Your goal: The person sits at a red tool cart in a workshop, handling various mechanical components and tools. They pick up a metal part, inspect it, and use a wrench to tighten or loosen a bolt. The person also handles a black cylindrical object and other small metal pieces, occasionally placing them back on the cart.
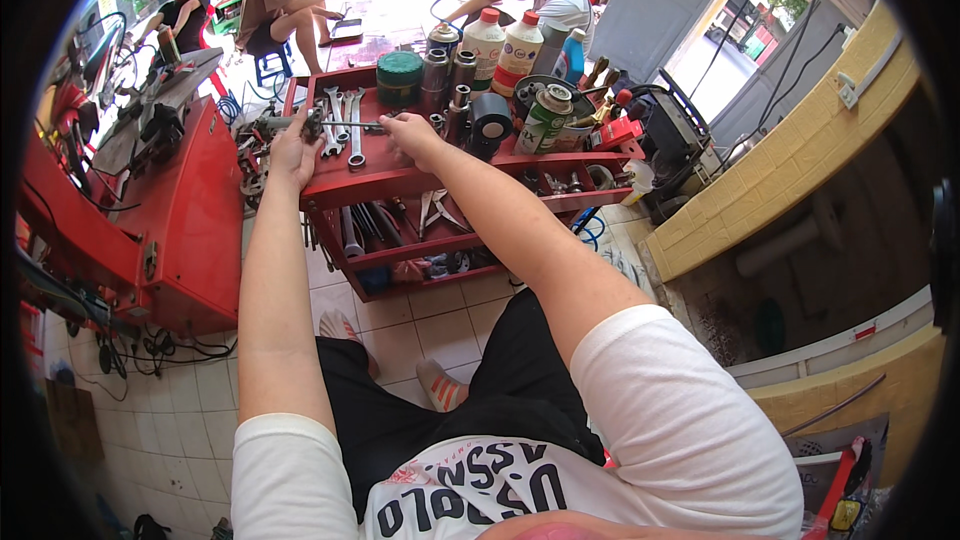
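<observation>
My left hand is closed round a dark metal fitting at the left end of the red tool cart. My right hand grips a thin metal rod, which runs sideways from that fitting over several combination wrenches on the cart's top. Just beyond my hands stand a green round tub and several metal sockets. An open drawer below them holds pliers and other tools.
Bottles and cans crowd the cart's back. A red machine with cables stands at left, a yellow wall edge at right. Three people sit beyond the cart: one in brown, one in white, one in black.
</observation>
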A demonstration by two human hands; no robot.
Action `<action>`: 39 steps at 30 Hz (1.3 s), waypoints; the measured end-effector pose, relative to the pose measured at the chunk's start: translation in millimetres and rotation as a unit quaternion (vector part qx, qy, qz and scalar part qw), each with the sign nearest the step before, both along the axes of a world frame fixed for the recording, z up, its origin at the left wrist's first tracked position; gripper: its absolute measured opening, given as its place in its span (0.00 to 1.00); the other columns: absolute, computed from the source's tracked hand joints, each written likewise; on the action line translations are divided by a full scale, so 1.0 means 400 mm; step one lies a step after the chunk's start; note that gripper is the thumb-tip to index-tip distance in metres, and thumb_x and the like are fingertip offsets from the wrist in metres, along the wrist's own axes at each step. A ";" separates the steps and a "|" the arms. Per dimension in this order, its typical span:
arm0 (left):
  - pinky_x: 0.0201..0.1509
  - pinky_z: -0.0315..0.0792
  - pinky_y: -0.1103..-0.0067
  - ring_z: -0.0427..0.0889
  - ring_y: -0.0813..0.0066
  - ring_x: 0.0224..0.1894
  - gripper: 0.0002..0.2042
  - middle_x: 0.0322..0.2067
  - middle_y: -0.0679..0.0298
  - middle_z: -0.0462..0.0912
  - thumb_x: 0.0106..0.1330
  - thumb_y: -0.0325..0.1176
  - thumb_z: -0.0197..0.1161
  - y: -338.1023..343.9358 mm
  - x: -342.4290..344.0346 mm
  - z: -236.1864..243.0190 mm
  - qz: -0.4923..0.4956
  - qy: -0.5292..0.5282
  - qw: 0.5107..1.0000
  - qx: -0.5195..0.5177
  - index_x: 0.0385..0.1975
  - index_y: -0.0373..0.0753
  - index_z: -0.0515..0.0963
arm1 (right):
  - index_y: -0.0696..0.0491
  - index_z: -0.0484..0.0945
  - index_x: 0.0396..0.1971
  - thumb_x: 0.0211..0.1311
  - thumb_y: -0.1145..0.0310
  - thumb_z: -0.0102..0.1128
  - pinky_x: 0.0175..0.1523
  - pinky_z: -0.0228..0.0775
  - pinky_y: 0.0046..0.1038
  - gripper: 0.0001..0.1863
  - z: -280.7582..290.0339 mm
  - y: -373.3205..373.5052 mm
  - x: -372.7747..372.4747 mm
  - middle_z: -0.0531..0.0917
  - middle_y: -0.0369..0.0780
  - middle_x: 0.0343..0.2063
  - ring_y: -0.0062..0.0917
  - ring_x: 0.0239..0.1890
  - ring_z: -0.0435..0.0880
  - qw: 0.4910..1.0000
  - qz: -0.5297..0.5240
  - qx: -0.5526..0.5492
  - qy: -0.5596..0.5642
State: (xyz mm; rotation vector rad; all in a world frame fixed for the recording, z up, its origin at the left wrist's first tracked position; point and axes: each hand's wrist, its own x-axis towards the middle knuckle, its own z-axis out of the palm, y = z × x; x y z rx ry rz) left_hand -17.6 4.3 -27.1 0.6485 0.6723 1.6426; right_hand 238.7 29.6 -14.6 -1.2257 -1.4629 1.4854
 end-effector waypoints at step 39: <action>0.58 0.74 0.60 0.85 0.68 0.50 0.12 0.43 0.62 0.88 0.76 0.37 0.65 -0.001 -0.034 -0.003 -0.010 -0.009 1.000 -0.003 0.53 0.39 0.79 | 0.56 0.66 0.61 0.86 0.57 0.39 0.21 0.60 0.21 0.19 0.319 -0.956 0.150 0.71 0.31 0.20 0.15 0.16 0.68 0.909 0.325 -0.023 0.261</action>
